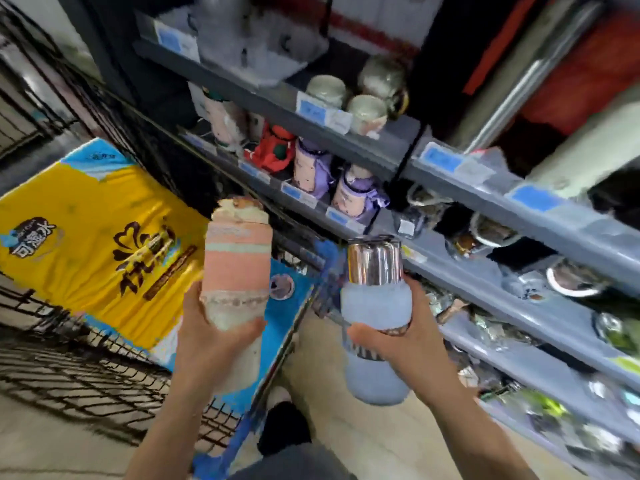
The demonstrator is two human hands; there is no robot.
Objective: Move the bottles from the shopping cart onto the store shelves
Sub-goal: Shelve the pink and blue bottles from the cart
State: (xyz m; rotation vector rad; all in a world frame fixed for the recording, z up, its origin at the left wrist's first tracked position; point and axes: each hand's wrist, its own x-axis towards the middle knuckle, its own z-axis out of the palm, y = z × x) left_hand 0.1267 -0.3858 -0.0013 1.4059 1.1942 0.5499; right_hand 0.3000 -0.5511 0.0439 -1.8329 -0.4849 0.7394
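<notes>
Two bottles are held, one in each hand, above the gap between cart and shelving. The left hand [221, 336] is wrapped round the lower part of a pink bottle [237, 261], its grip closed on the cream base, the bottle's long axis near upright with the cap uppermost. The right hand [398, 336] is curled round the middle of a blue bottle [375, 327] with a shiny metal cap [374, 259], grip closed on the frosted body, long axis likewise near upright. Both forearms are raised from below, slightly bent, the right one nearer the shelving. Behind the left hand, the shopping cart [69, 368] is seen, carrying a yellow and blue pack [93, 233]. The store shelves [519, 209] lie up and to the right of both bottles; the row of purple bottles [332, 181] stands just beyond the blue bottle's cap. The blue bottle is judged closer to a shelf edge, so the right hand appears better placed to set down first.
</notes>
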